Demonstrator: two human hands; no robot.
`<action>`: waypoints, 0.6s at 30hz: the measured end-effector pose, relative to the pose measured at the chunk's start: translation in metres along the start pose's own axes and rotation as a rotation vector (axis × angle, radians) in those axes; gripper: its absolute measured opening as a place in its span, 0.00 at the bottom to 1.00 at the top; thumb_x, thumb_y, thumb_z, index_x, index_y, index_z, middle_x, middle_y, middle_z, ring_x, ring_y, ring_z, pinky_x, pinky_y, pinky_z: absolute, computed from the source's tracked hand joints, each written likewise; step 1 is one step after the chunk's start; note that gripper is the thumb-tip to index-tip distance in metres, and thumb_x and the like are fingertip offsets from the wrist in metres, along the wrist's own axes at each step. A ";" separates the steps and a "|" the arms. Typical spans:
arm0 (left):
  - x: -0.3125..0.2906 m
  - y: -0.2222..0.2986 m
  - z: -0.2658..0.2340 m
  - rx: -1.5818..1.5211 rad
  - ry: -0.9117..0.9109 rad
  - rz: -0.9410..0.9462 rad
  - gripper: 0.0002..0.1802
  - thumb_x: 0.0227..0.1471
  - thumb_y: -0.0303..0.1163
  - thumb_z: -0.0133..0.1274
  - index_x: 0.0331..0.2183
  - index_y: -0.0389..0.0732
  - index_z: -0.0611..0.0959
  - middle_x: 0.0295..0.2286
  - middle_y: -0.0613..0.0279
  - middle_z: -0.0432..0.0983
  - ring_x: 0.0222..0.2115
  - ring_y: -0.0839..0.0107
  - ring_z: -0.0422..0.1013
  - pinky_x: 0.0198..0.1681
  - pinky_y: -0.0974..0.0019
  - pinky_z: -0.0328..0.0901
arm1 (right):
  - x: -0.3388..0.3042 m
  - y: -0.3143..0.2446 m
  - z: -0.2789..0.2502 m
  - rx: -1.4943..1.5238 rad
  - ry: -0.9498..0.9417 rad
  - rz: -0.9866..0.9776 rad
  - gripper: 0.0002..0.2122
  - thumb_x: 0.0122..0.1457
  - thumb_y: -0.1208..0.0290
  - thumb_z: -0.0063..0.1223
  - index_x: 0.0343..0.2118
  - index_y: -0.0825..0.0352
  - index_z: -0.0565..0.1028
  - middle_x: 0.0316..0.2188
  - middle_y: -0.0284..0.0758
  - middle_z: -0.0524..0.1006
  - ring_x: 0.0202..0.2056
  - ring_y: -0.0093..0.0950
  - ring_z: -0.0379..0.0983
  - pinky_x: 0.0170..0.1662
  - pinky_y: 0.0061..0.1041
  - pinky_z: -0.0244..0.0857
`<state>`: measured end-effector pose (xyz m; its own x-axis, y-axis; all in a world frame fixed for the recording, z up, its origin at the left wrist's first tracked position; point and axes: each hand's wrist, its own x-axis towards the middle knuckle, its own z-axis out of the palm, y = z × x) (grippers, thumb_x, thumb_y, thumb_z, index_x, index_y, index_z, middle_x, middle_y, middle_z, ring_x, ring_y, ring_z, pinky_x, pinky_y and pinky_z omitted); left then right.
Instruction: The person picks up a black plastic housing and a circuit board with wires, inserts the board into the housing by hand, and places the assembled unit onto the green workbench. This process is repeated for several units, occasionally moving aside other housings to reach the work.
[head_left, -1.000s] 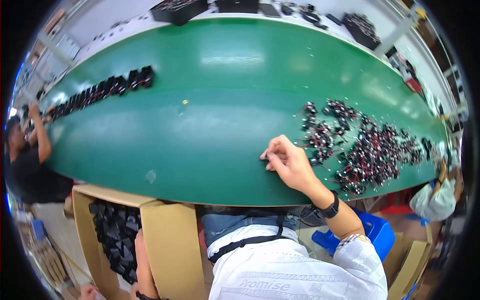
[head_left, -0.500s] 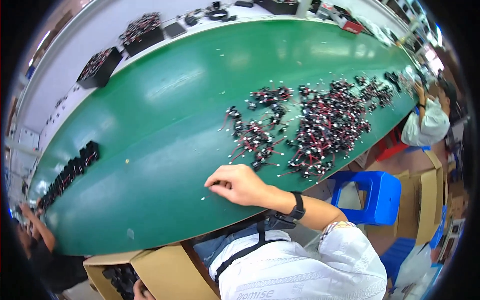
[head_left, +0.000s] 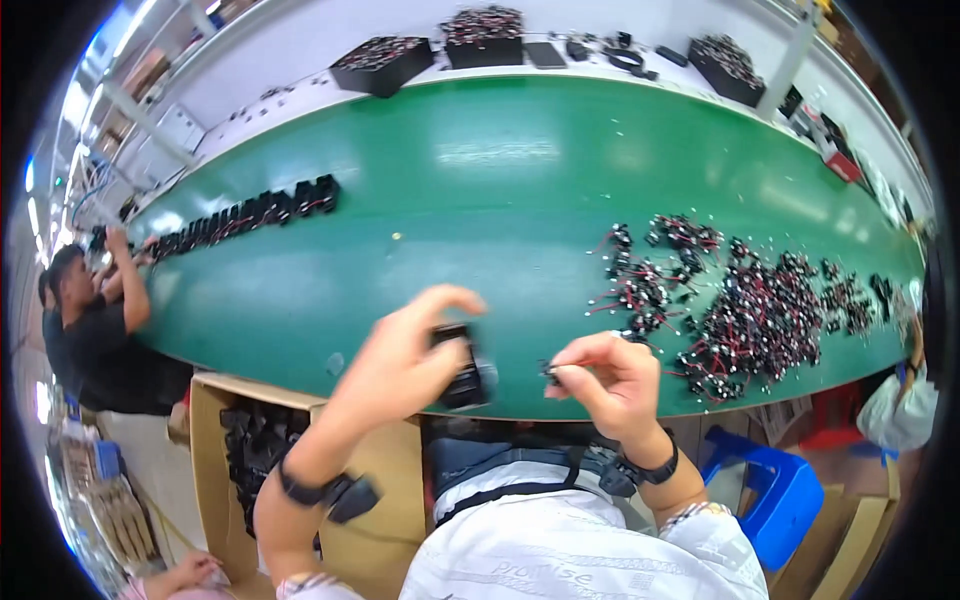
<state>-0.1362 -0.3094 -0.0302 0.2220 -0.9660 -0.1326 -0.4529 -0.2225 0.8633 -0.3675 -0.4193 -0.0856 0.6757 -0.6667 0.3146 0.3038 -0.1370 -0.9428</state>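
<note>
Over the near edge of the green table my left hand (head_left: 395,355) grips a black box-shaped plastic part (head_left: 462,378), somewhat blurred by motion. Just to its right, my right hand (head_left: 615,385) pinches a small black component (head_left: 549,372) between thumb and fingertips, and a bit of red wire shows by the hand. The two held parts are apart. Beyond my right hand a large pile of small black components with red wires and white ends (head_left: 765,315) is spread on the table.
An open cardboard box (head_left: 370,490) of black plastic parts stands below the table edge, left. A row of black parts (head_left: 250,218) lies far left near a person in black (head_left: 95,330). Black bins (head_left: 385,75) line the back shelf. A blue stool (head_left: 775,500) is at right.
My left hand has come up from the cardboard box with a black part. My right hand has drawn near it with the small component. The view has swung to the left.
</note>
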 end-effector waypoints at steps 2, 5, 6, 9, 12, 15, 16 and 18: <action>0.041 0.010 0.028 -0.029 -0.158 0.013 0.12 0.55 0.26 0.52 0.42 0.34 0.80 0.32 0.62 0.78 0.33 0.75 0.73 0.39 0.67 0.69 | -0.001 0.000 -0.003 -0.173 0.020 -0.087 0.03 0.60 0.84 0.58 0.36 0.77 0.78 0.32 0.39 0.81 0.33 0.25 0.81 0.36 0.23 0.80; 0.067 0.038 0.062 -0.348 -0.235 -0.084 0.10 0.60 0.33 0.55 0.36 0.35 0.80 0.26 0.68 0.76 0.29 0.81 0.70 0.33 0.70 0.66 | -0.006 0.005 -0.005 -0.283 0.124 -0.086 0.04 0.58 0.84 0.61 0.35 0.75 0.79 0.31 0.38 0.82 0.32 0.23 0.80 0.35 0.22 0.76; 0.074 0.030 0.075 -0.500 -0.250 -0.087 0.12 0.62 0.36 0.55 0.35 0.36 0.81 0.24 0.69 0.74 0.28 0.83 0.68 0.31 0.72 0.64 | -0.007 0.007 -0.004 -0.354 0.210 -0.117 0.04 0.56 0.83 0.64 0.34 0.73 0.80 0.28 0.36 0.83 0.29 0.23 0.81 0.34 0.20 0.73; 0.080 0.015 0.104 -0.751 -0.233 0.013 0.22 0.66 0.48 0.48 0.31 0.39 0.80 0.25 0.70 0.73 0.26 0.81 0.67 0.29 0.71 0.62 | -0.008 0.005 -0.008 -0.408 0.261 -0.147 0.04 0.56 0.84 0.62 0.34 0.73 0.79 0.32 0.37 0.79 0.31 0.23 0.76 0.36 0.20 0.70; 0.071 -0.002 0.119 -0.981 -0.236 0.031 0.27 0.70 0.53 0.38 0.33 0.41 0.78 0.28 0.66 0.74 0.26 0.78 0.69 0.31 0.70 0.64 | -0.010 0.005 -0.010 -0.536 0.244 -0.143 0.05 0.56 0.85 0.61 0.34 0.73 0.78 0.34 0.37 0.76 0.36 0.24 0.73 0.39 0.21 0.70; 0.048 -0.034 0.118 -1.159 -0.179 -0.024 0.27 0.72 0.54 0.32 0.41 0.41 0.74 0.31 0.60 0.75 0.32 0.74 0.72 0.38 0.68 0.70 | -0.020 0.015 -0.016 -0.508 0.109 -0.094 0.02 0.61 0.82 0.58 0.35 0.73 0.75 0.41 0.38 0.75 0.40 0.26 0.74 0.41 0.23 0.72; 0.046 -0.039 0.123 -1.162 -0.177 -0.039 0.27 0.72 0.54 0.32 0.41 0.41 0.74 0.31 0.60 0.75 0.32 0.74 0.72 0.38 0.68 0.70 | -0.024 0.021 -0.012 -0.502 0.108 -0.081 0.02 0.61 0.82 0.58 0.35 0.73 0.75 0.41 0.38 0.75 0.40 0.26 0.74 0.41 0.23 0.72; 0.042 -0.042 0.135 -1.253 0.416 0.176 0.26 0.72 0.54 0.32 0.45 0.41 0.72 0.33 0.56 0.75 0.35 0.69 0.72 0.38 0.67 0.70 | -0.028 0.029 0.002 -0.144 0.186 0.092 0.03 0.66 0.77 0.52 0.37 0.71 0.72 0.50 0.41 0.70 0.48 0.31 0.75 0.46 0.29 0.75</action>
<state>-0.2247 -0.3581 -0.1382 0.5902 -0.8072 -0.0097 0.5426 0.3877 0.7451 -0.3762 -0.4035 -0.1210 0.5571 -0.8025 0.2135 0.1390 -0.1633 -0.9767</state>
